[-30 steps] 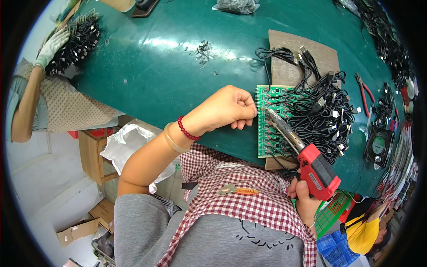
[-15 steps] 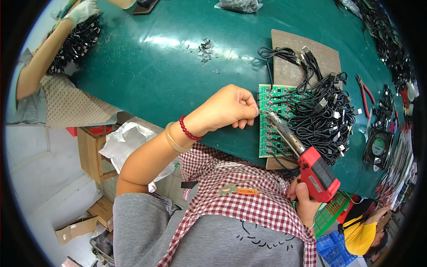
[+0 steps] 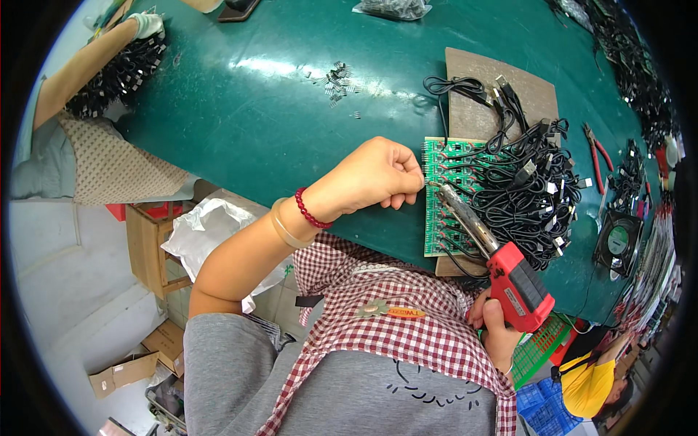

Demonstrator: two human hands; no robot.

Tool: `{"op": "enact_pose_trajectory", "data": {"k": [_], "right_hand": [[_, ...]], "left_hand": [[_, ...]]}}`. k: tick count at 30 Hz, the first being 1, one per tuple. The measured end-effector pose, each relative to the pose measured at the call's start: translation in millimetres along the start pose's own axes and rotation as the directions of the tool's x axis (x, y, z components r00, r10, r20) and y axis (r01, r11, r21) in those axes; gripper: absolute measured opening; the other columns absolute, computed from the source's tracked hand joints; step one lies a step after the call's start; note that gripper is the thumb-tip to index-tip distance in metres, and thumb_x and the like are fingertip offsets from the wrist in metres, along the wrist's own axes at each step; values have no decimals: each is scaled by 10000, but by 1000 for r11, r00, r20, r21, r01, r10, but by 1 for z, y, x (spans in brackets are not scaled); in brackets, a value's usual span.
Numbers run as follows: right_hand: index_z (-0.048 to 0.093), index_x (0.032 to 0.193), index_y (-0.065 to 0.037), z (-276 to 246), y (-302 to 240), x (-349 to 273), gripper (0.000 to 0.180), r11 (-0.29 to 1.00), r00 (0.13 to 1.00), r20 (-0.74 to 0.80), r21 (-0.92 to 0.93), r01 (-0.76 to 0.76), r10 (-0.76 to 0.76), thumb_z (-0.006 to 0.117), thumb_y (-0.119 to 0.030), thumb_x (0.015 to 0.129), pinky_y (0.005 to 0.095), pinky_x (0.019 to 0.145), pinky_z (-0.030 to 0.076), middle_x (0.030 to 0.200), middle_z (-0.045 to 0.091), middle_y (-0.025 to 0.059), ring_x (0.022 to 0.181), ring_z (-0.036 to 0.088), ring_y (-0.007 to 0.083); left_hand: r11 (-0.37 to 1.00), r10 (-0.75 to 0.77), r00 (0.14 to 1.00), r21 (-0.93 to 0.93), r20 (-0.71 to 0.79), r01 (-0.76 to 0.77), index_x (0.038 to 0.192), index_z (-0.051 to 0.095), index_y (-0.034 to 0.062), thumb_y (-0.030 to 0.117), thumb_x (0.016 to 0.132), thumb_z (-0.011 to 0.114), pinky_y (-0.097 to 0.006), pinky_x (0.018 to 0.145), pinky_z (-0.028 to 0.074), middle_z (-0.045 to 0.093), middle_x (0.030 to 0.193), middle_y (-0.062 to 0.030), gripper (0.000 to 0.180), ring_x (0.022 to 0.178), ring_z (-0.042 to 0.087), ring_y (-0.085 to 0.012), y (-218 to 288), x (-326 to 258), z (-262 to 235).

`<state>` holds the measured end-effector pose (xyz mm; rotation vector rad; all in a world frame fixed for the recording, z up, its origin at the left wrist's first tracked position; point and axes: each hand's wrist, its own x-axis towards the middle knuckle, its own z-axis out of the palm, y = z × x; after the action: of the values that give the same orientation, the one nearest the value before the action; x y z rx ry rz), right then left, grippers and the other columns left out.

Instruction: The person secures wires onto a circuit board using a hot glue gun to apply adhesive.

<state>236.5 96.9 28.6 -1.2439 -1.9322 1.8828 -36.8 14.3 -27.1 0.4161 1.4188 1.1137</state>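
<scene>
My right hand [image 3: 498,330] grips a red and black soldering gun [image 3: 520,283], its metal barrel slanting up and left. The gun's tip is at the left part of a green circuit board [image 3: 436,218], close to my left fingertips. My left hand [image 3: 389,174] is closed in a pinch at the board's left edge; whatever is between the fingers is too small to make out. Small metal pins stick out along that edge. Many coiled black USB cables [image 3: 523,196] lie over the board's right side, with wires running onto it.
Under the board lies a brown wooden panel [image 3: 538,87]. Loose small pin parts [image 3: 338,81] are scattered on the green table [image 3: 276,138]. Red-handled pliers [image 3: 598,156] and a black fan [image 3: 618,243] sit at the right. Another person's gloved hand [image 3: 149,25] is beside a cable pile at the far left.
My hands and the soldering gun stay almost in place. At the far left, the other person's gloved hand has shifted slightly down and right.
</scene>
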Motion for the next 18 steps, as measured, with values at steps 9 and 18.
{"op": "enact_pose_trajectory", "data": {"k": [9, 18], "right_hand": [[508, 907, 32, 5, -4, -3, 315, 994, 998, -61, 109, 4, 3, 594, -259, 824, 238, 424, 328, 551, 488, 70, 443, 421, 113], [456, 1092, 27, 1, 3, -4, 421, 997, 998, -58, 73, -31, 35, 611, -260, 825, 254, 433, 345, 546, 474, 77, 440, 410, 125]], "left_hand": [[1000, 11, 1000, -3, 3, -11, 732, 590, 3, 67, 766, 576, -180, 419, 378, 592, 628, -48, 74, 472, 488, -49, -1, 2, 0], [1000, 7, 1000, 12, -10, -7, 729, 588, 1, 64, 768, 576, -180, 419, 379, 594, 630, -50, 75, 470, 487, -50, -1, 2, 0]]}}
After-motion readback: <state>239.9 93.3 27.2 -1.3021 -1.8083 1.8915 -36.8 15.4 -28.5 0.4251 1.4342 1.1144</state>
